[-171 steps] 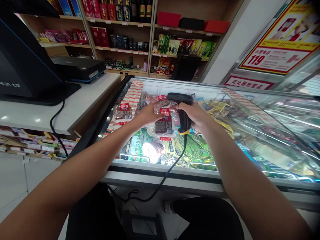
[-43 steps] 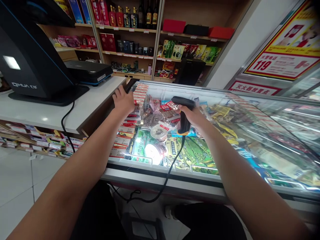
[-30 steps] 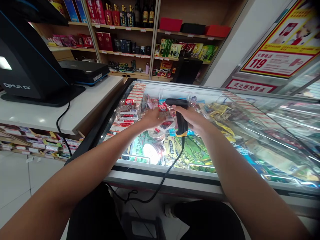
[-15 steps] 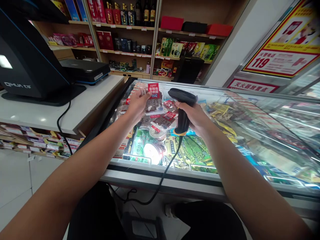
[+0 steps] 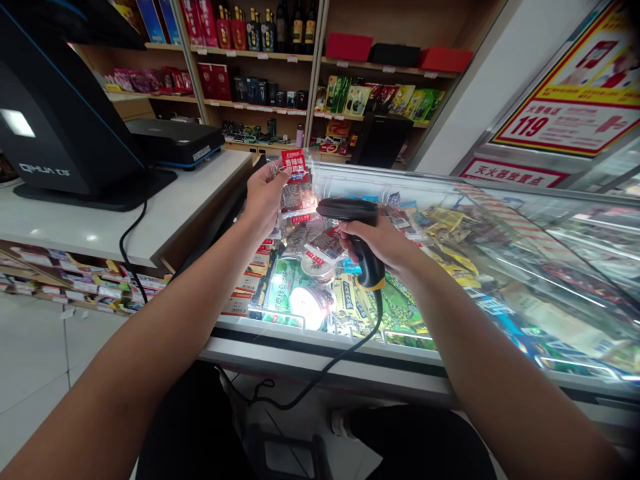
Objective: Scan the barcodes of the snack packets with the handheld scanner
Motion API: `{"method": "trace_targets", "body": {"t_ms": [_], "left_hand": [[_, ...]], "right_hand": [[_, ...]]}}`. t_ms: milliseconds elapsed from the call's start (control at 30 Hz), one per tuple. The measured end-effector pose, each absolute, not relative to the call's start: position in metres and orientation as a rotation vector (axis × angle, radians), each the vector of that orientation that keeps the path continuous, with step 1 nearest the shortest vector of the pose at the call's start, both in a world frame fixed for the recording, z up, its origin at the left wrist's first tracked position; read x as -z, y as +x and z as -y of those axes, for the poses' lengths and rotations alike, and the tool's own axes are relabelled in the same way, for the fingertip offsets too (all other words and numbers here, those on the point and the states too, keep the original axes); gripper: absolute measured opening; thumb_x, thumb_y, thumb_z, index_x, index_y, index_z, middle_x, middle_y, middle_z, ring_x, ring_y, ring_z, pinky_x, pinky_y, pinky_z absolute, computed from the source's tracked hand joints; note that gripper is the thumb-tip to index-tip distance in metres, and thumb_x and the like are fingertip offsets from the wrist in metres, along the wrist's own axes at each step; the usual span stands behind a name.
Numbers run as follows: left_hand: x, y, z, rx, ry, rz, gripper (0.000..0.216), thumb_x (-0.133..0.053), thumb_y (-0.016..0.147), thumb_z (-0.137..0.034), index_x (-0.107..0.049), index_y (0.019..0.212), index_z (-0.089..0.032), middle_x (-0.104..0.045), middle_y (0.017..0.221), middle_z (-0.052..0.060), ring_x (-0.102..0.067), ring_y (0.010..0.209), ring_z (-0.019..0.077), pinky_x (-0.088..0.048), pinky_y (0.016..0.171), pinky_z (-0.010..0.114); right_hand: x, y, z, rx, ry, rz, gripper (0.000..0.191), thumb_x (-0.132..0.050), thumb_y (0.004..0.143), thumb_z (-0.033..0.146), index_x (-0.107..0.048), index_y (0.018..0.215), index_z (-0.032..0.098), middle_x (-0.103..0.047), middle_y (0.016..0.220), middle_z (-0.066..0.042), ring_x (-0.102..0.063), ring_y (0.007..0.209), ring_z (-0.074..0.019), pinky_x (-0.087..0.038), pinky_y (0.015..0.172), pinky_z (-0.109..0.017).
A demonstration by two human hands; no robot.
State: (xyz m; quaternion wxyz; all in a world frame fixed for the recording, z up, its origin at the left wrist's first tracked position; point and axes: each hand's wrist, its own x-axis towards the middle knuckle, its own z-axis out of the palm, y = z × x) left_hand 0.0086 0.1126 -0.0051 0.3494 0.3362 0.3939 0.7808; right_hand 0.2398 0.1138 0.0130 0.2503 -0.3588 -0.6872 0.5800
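Observation:
Between thumb and fingers, my left hand [image 5: 265,193] holds up a clear snack packet [image 5: 299,193] with a red label and dark contents. My right hand [image 5: 377,240] is wrapped round the grip of a black barcode scanner [image 5: 350,211]. The scanner's head points left at the packet's lower part, close to it, where a bright reddish light shows. From the scanner's yellow-ringed base a black cable [image 5: 340,360] hangs down over the freezer edge. Under both hands, more red-labelled packets [image 5: 325,245] lie on round tubs [image 5: 318,268] in the glass-topped freezer [image 5: 320,343].
A black checkout terminal [image 5: 65,133] and a flat black scale [image 5: 173,141] stand on the white counter [image 5: 175,207] at left. Shelves [image 5: 260,57] with bottles and boxes line the back. Bagged goods [image 5: 450,227] fill the freezer rightward. A fire notice [image 5: 565,107] hangs at right.
The packet has risen slightly and moved left in my left hand. My right hand has turned the scanner so its head faces the packet, and a light now shows on the packet.

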Motion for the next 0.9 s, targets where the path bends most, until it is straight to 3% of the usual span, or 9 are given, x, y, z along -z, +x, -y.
{"method": "trace_targets", "body": {"t_ms": [300, 500, 600, 667, 767, 833, 900], "left_hand": [[0.001, 0.006, -0.110, -2.027, 0.844, -1.020, 0.011, -0.071, 0.090, -0.017, -0.073, 0.101, -0.017, -0.079, 0.101, 0.010, -0.077, 0.107, 0.0310, -0.061, 0.098, 0.047], [0.004, -0.008, -0.120, -1.993, 0.843, -1.130, 0.013, -0.067, 0.090, -0.016, -0.071, 0.103, -0.018, -0.077, 0.093, 0.008, -0.076, 0.105, 0.0285, -0.060, 0.099, 0.046], [0.010, -0.032, -0.127, -1.978, 0.897, -1.347, 0.016, -0.067, 0.087, -0.014, -0.070, 0.101, -0.021, -0.073, 0.089, 0.007, -0.071, 0.113, 0.0305, -0.055, 0.106, 0.049], [0.013, -0.047, -0.127, -1.950, 1.050, -1.548, 0.016, -0.067, 0.083, -0.009, -0.069, 0.095, -0.020, -0.070, 0.089, 0.009, -0.064, 0.127, 0.0343, -0.044, 0.118, 0.052], [0.013, -0.056, -0.118, -1.639, 1.369, -1.981, 0.021, -0.070, 0.078, -0.007, -0.067, 0.092, -0.020, -0.070, 0.110, 0.017, -0.046, 0.143, 0.0466, -0.023, 0.126, 0.064], [0.012, -0.046, -0.109, -1.447, 1.560, -2.241, 0.029, -0.073, 0.078, -0.011, -0.067, 0.105, -0.019, -0.061, 0.136, 0.024, -0.033, 0.150, 0.0540, -0.015, 0.124, 0.073], [0.011, -0.024, -0.100, -1.303, 1.751, -2.341, 0.038, -0.075, 0.080, -0.021, -0.067, 0.117, -0.019, -0.050, 0.153, 0.025, -0.023, 0.155, 0.0553, -0.013, 0.124, 0.074]], "right_hand": [[-0.015, 0.242, -0.113, -1.570, -0.981, 1.903, 0.020, -0.075, 0.089, 0.037, -0.063, 0.084, 0.022, -0.064, 0.068, -0.006, -0.055, 0.051, -0.0165, -0.046, 0.051, -0.033], [-0.014, 0.243, -0.115, -1.565, -0.959, 1.895, 0.022, -0.075, 0.088, 0.037, -0.063, 0.079, 0.021, -0.063, 0.069, -0.006, -0.056, 0.053, -0.0161, -0.047, 0.051, -0.032], [-0.013, 0.245, -0.120, -1.557, -0.982, 1.798, 0.017, -0.075, 0.087, 0.035, -0.065, 0.085, 0.021, -0.064, 0.074, -0.005, -0.058, 0.056, -0.0165, -0.049, 0.052, -0.032], [-0.012, 0.246, -0.123, -1.532, -0.989, 1.742, 0.016, -0.075, 0.087, 0.035, -0.066, 0.087, 0.022, -0.064, 0.077, -0.005, -0.058, 0.057, -0.0162, -0.050, 0.052, -0.033], [-0.012, 0.248, -0.128, -1.504, -1.018, 1.686, 0.015, -0.074, 0.087, 0.034, -0.067, 0.084, 0.021, -0.063, 0.081, -0.005, -0.057, 0.057, -0.0153, -0.051, 0.053, -0.033], [-0.011, 0.248, -0.130, -1.494, -1.054, 1.669, 0.015, -0.074, 0.087, 0.033, -0.067, 0.083, 0.021, -0.063, 0.081, -0.006, -0.058, 0.058, -0.0158, -0.052, 0.054, -0.034], [-0.011, 0.248, -0.131, -1.493, -1.078, 1.653, 0.015, -0.074, 0.087, 0.033, -0.067, 0.083, 0.021, -0.063, 0.079, -0.006, -0.059, 0.058, -0.0167, -0.051, 0.053, -0.035]]}}
